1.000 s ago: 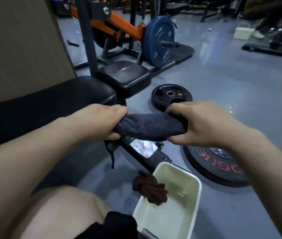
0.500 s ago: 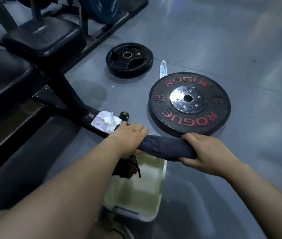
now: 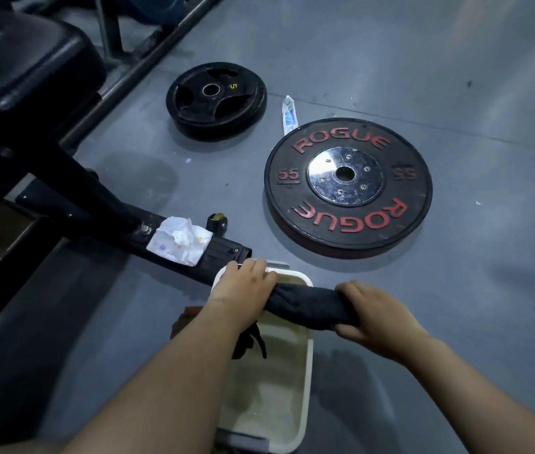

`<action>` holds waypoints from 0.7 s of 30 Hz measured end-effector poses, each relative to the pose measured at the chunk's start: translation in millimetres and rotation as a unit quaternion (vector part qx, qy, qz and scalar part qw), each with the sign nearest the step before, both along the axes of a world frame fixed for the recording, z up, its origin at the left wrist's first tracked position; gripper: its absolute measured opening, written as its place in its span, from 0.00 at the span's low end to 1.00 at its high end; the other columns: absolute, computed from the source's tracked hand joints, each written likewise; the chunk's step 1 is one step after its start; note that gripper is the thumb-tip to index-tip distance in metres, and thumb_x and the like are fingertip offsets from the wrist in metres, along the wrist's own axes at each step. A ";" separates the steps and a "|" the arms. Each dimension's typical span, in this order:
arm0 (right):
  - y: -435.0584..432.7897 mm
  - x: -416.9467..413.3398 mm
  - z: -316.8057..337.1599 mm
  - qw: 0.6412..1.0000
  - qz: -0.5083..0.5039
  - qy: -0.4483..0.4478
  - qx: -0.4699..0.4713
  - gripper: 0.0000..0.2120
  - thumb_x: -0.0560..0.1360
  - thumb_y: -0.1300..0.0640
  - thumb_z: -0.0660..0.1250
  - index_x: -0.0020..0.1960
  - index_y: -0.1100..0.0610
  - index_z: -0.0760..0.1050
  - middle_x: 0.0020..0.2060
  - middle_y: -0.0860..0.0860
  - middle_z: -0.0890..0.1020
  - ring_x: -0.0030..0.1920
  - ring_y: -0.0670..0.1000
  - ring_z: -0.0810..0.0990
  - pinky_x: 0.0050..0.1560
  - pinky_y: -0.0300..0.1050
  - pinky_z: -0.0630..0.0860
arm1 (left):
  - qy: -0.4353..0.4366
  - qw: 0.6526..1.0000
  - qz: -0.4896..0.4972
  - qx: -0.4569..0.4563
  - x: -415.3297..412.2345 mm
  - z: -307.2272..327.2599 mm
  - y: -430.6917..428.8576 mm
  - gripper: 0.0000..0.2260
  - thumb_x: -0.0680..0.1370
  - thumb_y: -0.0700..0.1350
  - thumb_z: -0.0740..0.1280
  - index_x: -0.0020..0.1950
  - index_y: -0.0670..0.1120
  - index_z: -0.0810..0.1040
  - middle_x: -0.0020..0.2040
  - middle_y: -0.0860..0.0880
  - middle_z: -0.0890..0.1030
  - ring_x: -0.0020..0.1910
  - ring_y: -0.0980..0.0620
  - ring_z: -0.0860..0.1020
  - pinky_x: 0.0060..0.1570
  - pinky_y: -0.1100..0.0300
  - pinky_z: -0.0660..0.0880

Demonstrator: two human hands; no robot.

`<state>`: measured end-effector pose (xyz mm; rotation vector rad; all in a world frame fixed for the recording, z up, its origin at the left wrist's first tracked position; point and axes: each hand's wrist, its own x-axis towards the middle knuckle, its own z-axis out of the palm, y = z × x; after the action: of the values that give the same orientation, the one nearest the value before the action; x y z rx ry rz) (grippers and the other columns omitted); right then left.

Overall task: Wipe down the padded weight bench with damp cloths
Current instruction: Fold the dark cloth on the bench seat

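Cloth (image 3: 308, 304), dark grey and rolled into a tight bar, is hanging level over the far end of the white basin (image 3: 307, 371), one end in each hand. Left hand (image 3: 243, 286) is gripping the left end, fingers curled over the top; a loose dark tail is dangling under the wrist. Right hand (image 3: 377, 312) is gripping the right end, fingers wrapped round it. Basin is sitting on the grey floor (image 3: 456, 77), just beside the bench frame bar (image 3: 96, 208). Crumpled white paper (image 3: 179, 240) is lying on that bar. Padded bench seat (image 3: 24, 60) is showing upper left, well apart from the cloth. ROGUE plate (image 3: 348, 185) and small plate (image 3: 215, 99) are lying beyond.
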<state>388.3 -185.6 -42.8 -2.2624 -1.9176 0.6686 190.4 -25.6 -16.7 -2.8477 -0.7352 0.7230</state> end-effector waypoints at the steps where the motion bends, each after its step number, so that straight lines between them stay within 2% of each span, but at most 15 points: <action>1: 1.2 0.6 -2.7 1.000 -0.006 0.005 -0.001 0.22 0.69 0.39 0.66 0.59 0.50 0.71 0.48 0.46 0.76 0.46 0.49 0.75 0.40 0.41 0.66 | 0.003 1.000 0.006 -0.008 1.4 -3.2 -0.2 0.15 0.79 0.45 0.62 0.65 0.46 0.66 0.65 0.43 0.68 0.62 0.43 0.69 0.56 0.50 0.67; 6: -0.7 0.8 -14.1 0.998 -0.042 0.046 -0.024 0.25 0.68 0.41 0.63 0.62 0.49 0.69 0.52 0.45 0.76 0.50 0.48 0.74 0.47 0.40 0.69 | 0.020 0.992 0.062 -0.104 13.7 -20.0 -7.5 0.18 0.77 0.41 0.67 0.64 0.45 0.67 0.65 0.43 0.69 0.62 0.43 0.72 0.55 0.52 0.69; 10: -0.2 0.4 -21.4 0.993 -0.070 0.088 -0.048 0.27 0.68 0.42 0.62 0.65 0.50 0.68 0.55 0.46 0.77 0.53 0.48 0.75 0.53 0.43 0.73 | 0.010 0.978 0.097 -0.186 23.9 -25.3 -15.7 0.16 0.77 0.40 0.66 0.64 0.44 0.68 0.63 0.44 0.70 0.61 0.43 0.73 0.52 0.50 0.72; 13: 2.7 -5.5 -23.2 0.989 -0.083 0.116 -0.040 0.28 0.67 0.42 0.61 0.65 0.51 0.68 0.54 0.46 0.77 0.52 0.48 0.75 0.52 0.42 0.72 | 0.017 0.973 0.112 -0.201 28.0 -29.2 -14.9 0.16 0.77 0.40 0.67 0.63 0.44 0.68 0.62 0.44 0.70 0.62 0.42 0.74 0.54 0.47 0.75; 17: 3.3 -13.9 -19.9 0.988 -0.096 0.120 -0.009 0.25 0.66 0.43 0.60 0.61 0.51 0.71 0.49 0.46 0.77 0.47 0.47 0.74 0.47 0.42 0.73 | 0.026 0.974 0.106 -0.198 29.6 -33.8 -8.5 0.17 0.78 0.39 0.66 0.65 0.44 0.69 0.64 0.44 0.71 0.63 0.43 0.75 0.52 0.51 0.72; 21: 0.9 -17.3 -21.9 0.987 -0.103 0.123 0.012 0.26 0.67 0.42 0.60 0.62 0.50 0.70 0.50 0.45 0.77 0.48 0.47 0.75 0.48 0.43 0.74 | 0.018 0.967 0.128 -0.220 23.8 -35.0 -0.8 0.16 0.79 0.42 0.66 0.66 0.46 0.69 0.64 0.44 0.72 0.63 0.43 0.74 0.57 0.49 0.73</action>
<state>371.0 -184.7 -64.7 -2.2036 -1.5477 0.8452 214.2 -26.4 -51.7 -3.1480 -1.0699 1.0945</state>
